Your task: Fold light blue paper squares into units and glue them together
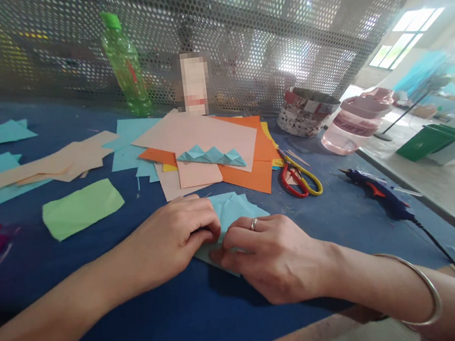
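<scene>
Light-blue paper: in the head view it lies toward the near edge of the table, roughly midway between left and right edges, creased in layers, partly hidden by fingers.
Left hand: curled, thumb and forefinger pinching the paper's left part.
Right hand: gripping the paper's near right part with the fingertips; the exact hold beneath them is hidden.
Paper's weight: surely very light; a careless sleeve could shift it.
Paper's folds: thin and flexible where single, probably springy and stiffer where layers stack.
Paper's surface: looks matt, so bare fingertips should not slip much.
Paper's points: likely the most fragile part, easily bent; hard pulling could tear a crease.
Best hold: a pinch on the folded margin facing the table's near edge, other fingertips pressing the layers flat.
Peaked blue strip: rests on loose sheets toward the table's far edge; its raised peaks would squash easily, so the flat base seems the safer grip.
</scene>
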The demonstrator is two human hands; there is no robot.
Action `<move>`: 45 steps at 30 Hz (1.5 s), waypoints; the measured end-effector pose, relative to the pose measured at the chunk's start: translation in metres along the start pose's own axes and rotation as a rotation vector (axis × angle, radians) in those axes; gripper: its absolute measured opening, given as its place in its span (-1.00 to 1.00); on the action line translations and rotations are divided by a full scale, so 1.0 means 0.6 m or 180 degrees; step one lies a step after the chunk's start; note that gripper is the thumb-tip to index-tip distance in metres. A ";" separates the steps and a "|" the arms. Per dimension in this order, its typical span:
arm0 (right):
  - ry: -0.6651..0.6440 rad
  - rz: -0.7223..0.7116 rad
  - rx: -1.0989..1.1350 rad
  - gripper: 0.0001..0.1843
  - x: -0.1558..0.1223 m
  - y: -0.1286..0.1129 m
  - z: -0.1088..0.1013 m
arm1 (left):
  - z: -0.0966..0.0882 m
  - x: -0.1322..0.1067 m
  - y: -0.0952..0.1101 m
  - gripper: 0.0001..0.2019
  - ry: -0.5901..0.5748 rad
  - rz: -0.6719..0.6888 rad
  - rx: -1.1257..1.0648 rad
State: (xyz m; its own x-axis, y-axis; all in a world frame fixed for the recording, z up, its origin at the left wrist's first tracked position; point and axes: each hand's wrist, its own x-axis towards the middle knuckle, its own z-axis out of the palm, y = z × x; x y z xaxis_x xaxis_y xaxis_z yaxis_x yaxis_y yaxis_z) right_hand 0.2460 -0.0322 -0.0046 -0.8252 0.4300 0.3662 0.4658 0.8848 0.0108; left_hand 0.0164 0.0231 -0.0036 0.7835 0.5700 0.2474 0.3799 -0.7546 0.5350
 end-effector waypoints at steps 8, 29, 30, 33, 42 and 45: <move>0.0048 -0.0001 0.0222 -0.73 -0.002 0.004 0.004 | 0.000 0.003 -0.001 -0.98 0.0177 -0.0534 -0.0033; 0.0053 -0.0032 0.0389 -0.72 -0.002 0.006 0.001 | -0.003 0.001 -0.013 -0.91 0.0129 -0.0753 0.0025; 0.0100 -0.0030 0.0401 -0.71 -0.002 0.005 0.002 | -0.002 0.000 -0.014 -0.90 0.0151 -0.0726 -0.0024; 0.0366 0.0238 0.0579 -0.69 -0.002 0.004 0.006 | 0.000 0.000 -0.015 -0.88 0.0176 -0.0688 -0.0111; -0.0048 0.1656 0.1052 -0.86 0.014 0.014 0.007 | -0.004 0.004 -0.011 -0.86 0.0071 -0.0711 -0.0001; -0.0169 0.1799 0.1159 -0.87 0.020 0.015 0.004 | -0.004 0.004 -0.010 -0.86 0.0035 -0.0742 -0.0011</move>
State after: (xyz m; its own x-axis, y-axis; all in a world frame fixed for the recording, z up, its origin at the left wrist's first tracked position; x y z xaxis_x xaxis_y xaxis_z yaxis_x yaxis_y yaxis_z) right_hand 0.2393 -0.0185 -0.0025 -0.5052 0.8446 0.1771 0.7009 0.5213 -0.4868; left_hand 0.0146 0.0296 -0.0040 0.6694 0.7323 0.1254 0.5484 -0.6009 0.5815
